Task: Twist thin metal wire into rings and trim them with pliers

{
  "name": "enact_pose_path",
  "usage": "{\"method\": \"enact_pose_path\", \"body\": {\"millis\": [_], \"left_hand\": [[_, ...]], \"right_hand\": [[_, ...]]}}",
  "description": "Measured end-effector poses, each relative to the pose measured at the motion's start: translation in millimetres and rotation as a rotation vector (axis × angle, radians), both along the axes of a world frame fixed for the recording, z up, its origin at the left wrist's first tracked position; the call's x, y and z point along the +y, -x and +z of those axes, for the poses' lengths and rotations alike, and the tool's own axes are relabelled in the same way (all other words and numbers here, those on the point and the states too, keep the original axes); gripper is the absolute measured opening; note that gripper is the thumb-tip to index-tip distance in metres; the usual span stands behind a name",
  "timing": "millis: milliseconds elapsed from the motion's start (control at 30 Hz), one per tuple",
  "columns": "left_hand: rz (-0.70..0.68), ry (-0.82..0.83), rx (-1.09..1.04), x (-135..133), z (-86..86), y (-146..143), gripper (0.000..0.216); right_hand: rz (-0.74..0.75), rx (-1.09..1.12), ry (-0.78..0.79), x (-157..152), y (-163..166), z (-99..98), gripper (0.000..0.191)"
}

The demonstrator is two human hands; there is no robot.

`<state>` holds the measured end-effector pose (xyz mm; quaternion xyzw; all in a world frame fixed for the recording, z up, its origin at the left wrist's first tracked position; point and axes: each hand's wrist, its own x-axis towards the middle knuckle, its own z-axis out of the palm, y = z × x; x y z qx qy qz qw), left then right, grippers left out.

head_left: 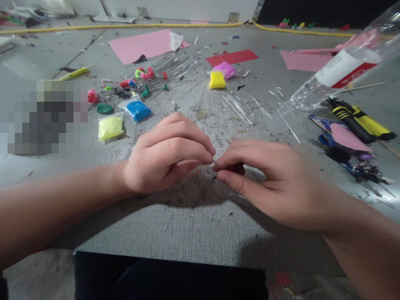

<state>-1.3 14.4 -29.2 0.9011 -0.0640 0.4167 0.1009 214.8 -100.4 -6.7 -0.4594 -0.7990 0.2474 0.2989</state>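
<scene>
Over the grey table, my left hand [175,154] and my right hand [275,179] meet fingertip to fingertip. Both are closed in a pinch. Between them shows a short bit of thin metal wire [215,163], its ends hidden by the fingers. Beyond the hands lie loose silver wires [239,109]. Nearest the left hand are a packet of blue clay [138,110] and a packet of pale yellow clay [110,127]. A bright yellow packet [216,79] and a purple packet [225,69] lie farther back.
A clear plastic bottle [343,73] tilts at the right, beside yellow-and-black handled pliers [359,121]. Small coloured clay pieces [145,73] lie at the back left. Pink paper [140,45] and red paper [233,58] lie farther off. A yellow cord [125,29] crosses the back.
</scene>
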Motion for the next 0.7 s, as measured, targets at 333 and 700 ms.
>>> {"method": "enact_pose_path", "body": {"millis": [333,700], "left_hand": [[0.082,0.015,0.009,1.1,-1.1,0.5,0.005],[0.049,0.033,-0.039,1.6,-3.8,-3.3,0.004]], "right_hand": [[0.012,0.083,0.098,-0.3,1.6,0.4,0.009],[0.001,0.22,0.252,-4.4,1.5,10.1,0.01]]}}
